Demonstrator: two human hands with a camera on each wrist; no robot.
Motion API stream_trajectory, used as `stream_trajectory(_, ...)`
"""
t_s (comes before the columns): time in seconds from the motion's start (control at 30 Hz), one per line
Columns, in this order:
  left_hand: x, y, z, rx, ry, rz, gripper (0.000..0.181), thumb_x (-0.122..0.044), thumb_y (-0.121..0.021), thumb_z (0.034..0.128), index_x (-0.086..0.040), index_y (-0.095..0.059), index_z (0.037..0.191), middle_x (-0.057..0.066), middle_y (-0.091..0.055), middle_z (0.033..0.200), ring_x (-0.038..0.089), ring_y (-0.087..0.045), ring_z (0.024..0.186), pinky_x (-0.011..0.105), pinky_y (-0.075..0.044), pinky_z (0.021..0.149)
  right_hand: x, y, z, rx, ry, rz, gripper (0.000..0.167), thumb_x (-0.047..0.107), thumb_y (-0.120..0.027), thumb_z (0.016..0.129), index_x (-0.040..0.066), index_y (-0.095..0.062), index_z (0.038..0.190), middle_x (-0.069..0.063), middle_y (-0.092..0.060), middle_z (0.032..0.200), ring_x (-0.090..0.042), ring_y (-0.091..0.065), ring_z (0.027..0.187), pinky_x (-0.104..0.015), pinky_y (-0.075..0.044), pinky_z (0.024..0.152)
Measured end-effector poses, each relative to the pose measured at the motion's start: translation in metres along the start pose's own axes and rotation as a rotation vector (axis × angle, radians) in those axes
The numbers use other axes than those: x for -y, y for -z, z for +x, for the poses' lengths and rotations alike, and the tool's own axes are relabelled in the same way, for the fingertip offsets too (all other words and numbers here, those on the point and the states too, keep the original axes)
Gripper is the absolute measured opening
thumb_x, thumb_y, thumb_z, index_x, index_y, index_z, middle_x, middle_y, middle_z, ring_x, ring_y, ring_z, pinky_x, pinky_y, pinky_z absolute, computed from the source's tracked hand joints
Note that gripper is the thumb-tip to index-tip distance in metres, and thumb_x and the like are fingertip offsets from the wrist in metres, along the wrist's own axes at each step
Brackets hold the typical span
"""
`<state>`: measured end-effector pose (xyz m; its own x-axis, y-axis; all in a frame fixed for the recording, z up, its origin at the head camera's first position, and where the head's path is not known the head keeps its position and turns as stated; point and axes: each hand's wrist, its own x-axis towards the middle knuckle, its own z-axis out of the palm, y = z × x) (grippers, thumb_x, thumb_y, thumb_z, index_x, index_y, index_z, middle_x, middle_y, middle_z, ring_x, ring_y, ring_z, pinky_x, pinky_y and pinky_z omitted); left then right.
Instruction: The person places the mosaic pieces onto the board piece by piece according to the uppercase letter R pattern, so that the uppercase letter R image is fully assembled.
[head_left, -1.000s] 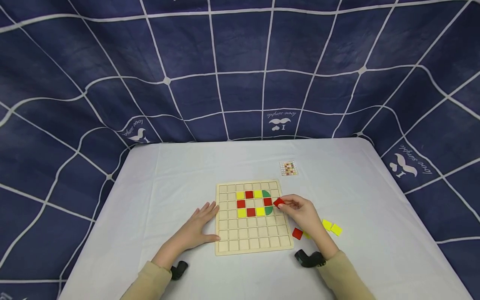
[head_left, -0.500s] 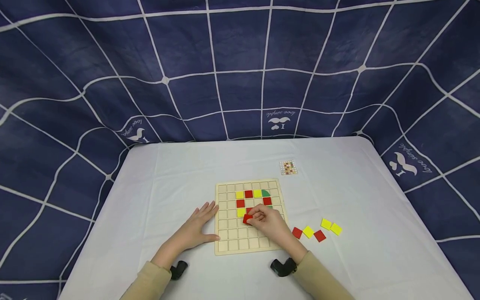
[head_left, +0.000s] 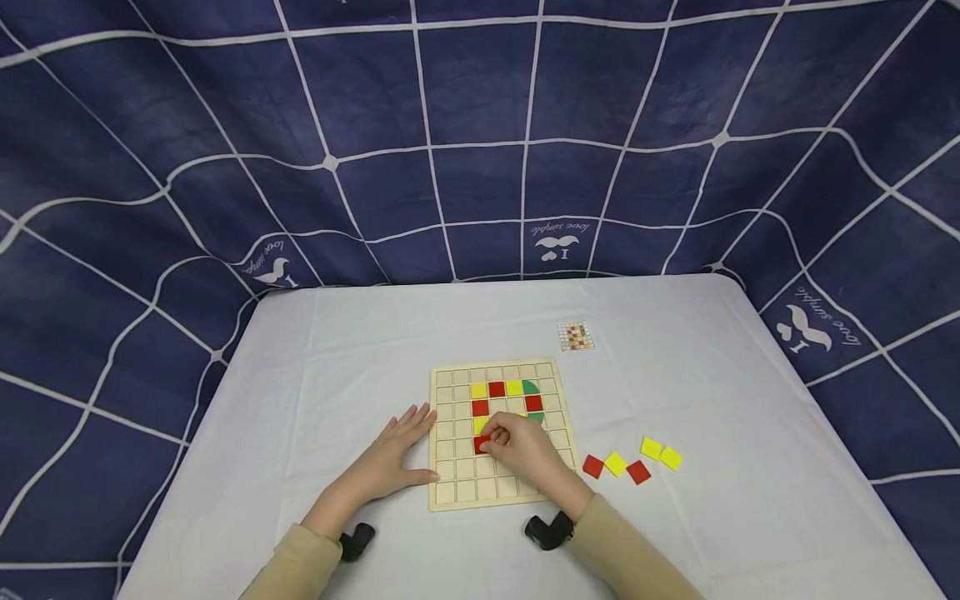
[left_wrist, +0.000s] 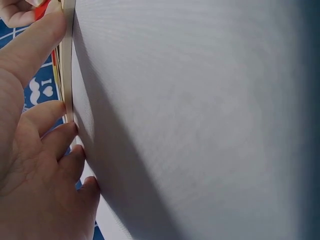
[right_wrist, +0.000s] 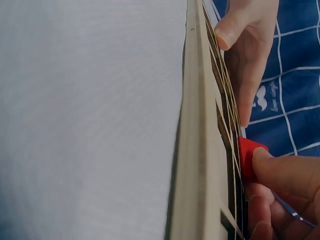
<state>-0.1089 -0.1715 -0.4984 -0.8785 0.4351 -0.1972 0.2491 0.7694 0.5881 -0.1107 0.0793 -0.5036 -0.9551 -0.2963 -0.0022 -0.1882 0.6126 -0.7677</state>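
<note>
Right hand [head_left: 522,451] has shifted left, fingers pinching a red tile [head_left: 479,445] at the grid board [head_left: 466,492]; left hand [head_left: 393,455] spread wide

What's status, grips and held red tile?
Right grip pinches red square tile at wooden grid board. Left grip touches board's left edge. Head view: right grip partly hides yellow tile.

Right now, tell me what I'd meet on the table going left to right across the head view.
Left hand → board → red tile → yellow tile → second red tile → second yellow tile → third yellow tile. Left out for overlap: right hand, card.
</note>
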Motion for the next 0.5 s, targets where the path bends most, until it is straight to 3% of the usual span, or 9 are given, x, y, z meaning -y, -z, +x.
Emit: stream_trajectory(0.5,0.0032,-0.0032,0.0004,-0.002,-0.001,0.001,0.096,-0.042,-0.082,0.077,-0.008,-0.035,0.153,0.01,-0.023,0.163,0.032,-0.013,0.153,0.055,-0.01,0.124,0.0058,0.0009,-0.0021,-0.006,0.002,-0.08,0.011,0.012,-0.08,0.082,0.013,-0.071,0.089,0.005,-0.052,0.08,-0.005,-0.048,0.07,-0.016,-0.044,0.06)
